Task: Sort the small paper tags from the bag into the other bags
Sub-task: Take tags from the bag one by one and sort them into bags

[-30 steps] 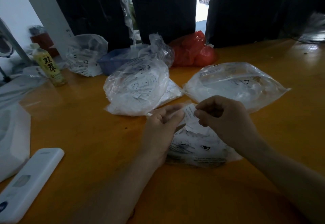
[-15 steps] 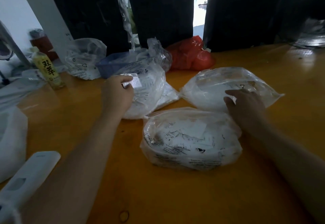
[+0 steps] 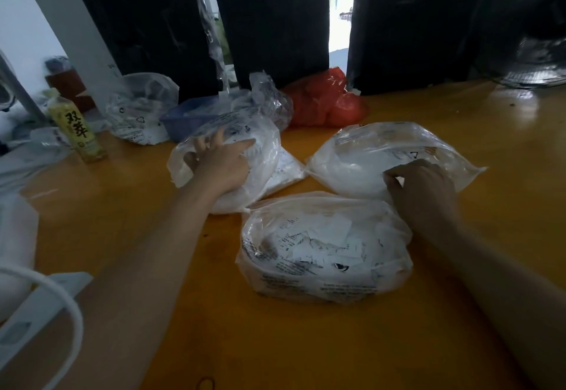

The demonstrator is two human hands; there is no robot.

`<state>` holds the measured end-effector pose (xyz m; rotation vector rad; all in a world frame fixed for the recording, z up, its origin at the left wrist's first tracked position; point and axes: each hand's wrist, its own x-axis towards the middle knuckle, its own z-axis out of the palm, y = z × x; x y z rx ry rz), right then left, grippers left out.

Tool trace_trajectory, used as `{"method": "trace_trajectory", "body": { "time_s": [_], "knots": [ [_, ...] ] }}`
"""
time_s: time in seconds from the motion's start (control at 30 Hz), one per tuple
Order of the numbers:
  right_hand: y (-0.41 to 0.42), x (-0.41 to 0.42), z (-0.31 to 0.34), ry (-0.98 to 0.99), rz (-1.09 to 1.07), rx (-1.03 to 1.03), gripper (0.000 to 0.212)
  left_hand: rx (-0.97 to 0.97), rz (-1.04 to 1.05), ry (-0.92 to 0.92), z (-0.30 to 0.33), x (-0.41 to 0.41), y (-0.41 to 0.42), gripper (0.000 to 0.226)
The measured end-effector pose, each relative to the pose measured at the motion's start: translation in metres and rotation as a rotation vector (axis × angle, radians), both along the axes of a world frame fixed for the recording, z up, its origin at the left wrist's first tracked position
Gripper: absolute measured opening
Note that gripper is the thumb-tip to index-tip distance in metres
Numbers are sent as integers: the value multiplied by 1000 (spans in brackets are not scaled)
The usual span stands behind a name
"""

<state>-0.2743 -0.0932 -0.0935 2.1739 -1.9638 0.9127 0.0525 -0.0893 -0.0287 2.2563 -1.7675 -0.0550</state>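
Nearest to the camera, low in the centre of the frame, lies the source bag (image 3: pixel 324 248) on the orange worktop (image 3: pixel 306 343). It is a clear plastic bag, lying flat with its mouth toward the far side, and the small paper tags (image 3: pixel 321 239) show through it as a loose white heap. No hand is on it at this moment, so the tags that wait for sorting are between the two forearms and nearer to the camera than both hands.

A little farther, right of centre, the right hand (image 3: pixel 425 190) rests on the near edge of the right bag (image 3: pixel 382 156). Its fingers are curled and the fingertips press together at the plastic, as if they pinch a tag or the film; I cannot tell which, and I see no tag clearly in this grip. The place suggests that the hand is delivering into this bag or opening its mouth.

At about the same depth, left of centre, the left hand (image 3: pixel 220 162) lies on the left bag (image 3: pixel 232 162). The fingers are spread and fairly straight over the top of the plastic, a wide grip that holds nothing I can see; probably it is pushing a tag in or holding the bag steady.

Behind, toward the upper part of the frame, there are a red bag (image 3: pixel 327 101), a blue tray (image 3: pixel 190 113), and at upper left a yellow bottle (image 3: pixel 78 126).
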Motion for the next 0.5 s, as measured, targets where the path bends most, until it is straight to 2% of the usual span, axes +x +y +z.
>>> {"method": "trace_trajectory", "body": {
  "time_s": [0.07,0.13,0.17,0.2,0.3,0.4,0.5],
  "knots": [
    [0,0,3,-34,-5,-40,26,-231,17,-24,0,-5,11,54],
    [3,2,10,-65,28,-106,25,-547,-69,14,-4,-20,28,41],
    [7,5,13,-78,70,-145,23,-638,-161,102,-6,-31,39,37],
    [13,8,18,-95,127,-177,21,-651,-264,236,-8,-42,50,35],
    [33,22,28,-117,307,-196,18,-387,-398,637,-19,-70,81,33],
    [49,33,34,-52,473,-193,19,-164,-371,872,-33,-81,93,47],
    [58,40,36,41,599,-177,24,22,-358,1260,-42,-84,97,61]
  ]
}}
